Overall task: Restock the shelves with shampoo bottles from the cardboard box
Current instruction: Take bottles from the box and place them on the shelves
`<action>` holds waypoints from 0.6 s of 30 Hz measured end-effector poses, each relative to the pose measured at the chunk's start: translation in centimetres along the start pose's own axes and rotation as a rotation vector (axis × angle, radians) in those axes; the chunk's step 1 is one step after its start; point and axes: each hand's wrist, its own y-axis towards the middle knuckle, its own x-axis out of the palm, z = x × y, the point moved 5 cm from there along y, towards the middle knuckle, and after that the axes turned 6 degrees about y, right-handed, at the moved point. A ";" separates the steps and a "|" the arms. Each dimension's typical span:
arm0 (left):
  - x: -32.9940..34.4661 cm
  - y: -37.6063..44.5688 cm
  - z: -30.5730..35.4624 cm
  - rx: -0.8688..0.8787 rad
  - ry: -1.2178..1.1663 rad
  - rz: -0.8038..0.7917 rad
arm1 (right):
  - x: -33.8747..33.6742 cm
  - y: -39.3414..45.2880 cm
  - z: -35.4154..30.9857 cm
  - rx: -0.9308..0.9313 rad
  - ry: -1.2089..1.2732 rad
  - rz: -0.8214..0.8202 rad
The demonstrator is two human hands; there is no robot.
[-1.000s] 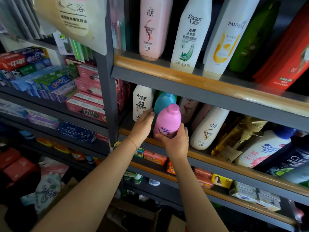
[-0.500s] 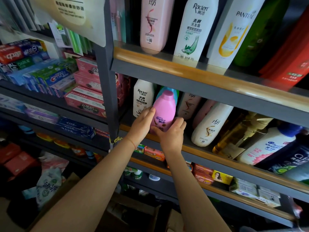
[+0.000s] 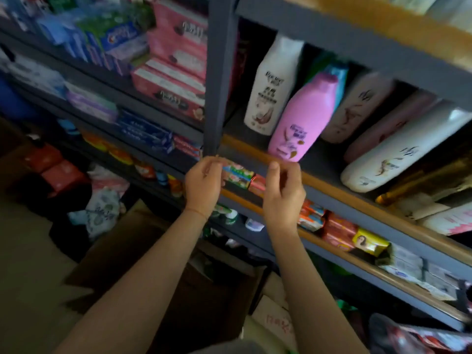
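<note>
A pink shampoo bottle (image 3: 304, 118) stands on the grey shelf (image 3: 332, 183) beside a white bottle (image 3: 272, 90), with a teal bottle (image 3: 337, 75) behind it. My left hand (image 3: 203, 186) and my right hand (image 3: 283, 192) hang just below the shelf's wooden lip, fingers loosely curled, holding nothing. Neither touches the pink bottle. The cardboard box (image 3: 143, 254) sits on the floor below my arms, dark inside. The view is blurred.
More white and pale pink bottles (image 3: 398, 152) lean on the same shelf to the right. Soap packs (image 3: 339, 229) fill the shelf below. Toothpaste boxes (image 3: 176, 60) stack behind the grey upright post (image 3: 217, 80) at left. Bags (image 3: 102, 200) lie on the floor.
Both hands let go of the pink bottle, which now stands on the shelf, and dropped back below the shelf lip. The view tilted downward.
</note>
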 end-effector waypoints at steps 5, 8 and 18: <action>-7.3 -3.2 -16.2 -0.388 0.111 0.047 | 8.6 -12.9 6.8 0.176 -0.085 -0.473; -11.1 -5.7 -24.1 -0.597 0.215 0.033 | 12.0 -21.3 13.0 0.416 -0.278 -0.811; -12.7 -7.1 -39.2 -0.918 0.461 -0.295 | 15.1 -29.7 31.9 0.511 -1.016 -1.087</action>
